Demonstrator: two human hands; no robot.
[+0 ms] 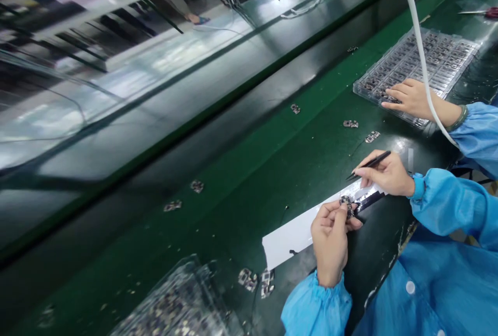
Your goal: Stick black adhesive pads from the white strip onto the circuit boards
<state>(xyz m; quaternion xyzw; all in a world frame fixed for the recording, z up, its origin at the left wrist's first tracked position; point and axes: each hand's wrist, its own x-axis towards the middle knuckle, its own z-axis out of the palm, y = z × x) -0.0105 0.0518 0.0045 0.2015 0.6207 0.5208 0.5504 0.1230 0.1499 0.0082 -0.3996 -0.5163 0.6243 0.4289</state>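
Near the front edge of the green bench, my left hand [330, 237] is closed, pinching a small circuit board [346, 206] between thumb and fingers. My right hand [389, 176] grips black tweezers [372, 162], their tips pointing left and lying just above the board. Beneath both hands lies a long white strip of paper [293, 235]; a dark, shiny strip [368, 199] rests on its right part. Two loose boards [247, 279] sit left of my left forearm, one of them near the paper's lower corner.
A co-worker's hand [418, 100] touches a clear tray of boards [443, 56] at the right. Another clear tray [194, 268] full of boards stands at the lower left. More boards [197, 186] are scattered along the bench. A white cable [418, 30] hangs at the right.
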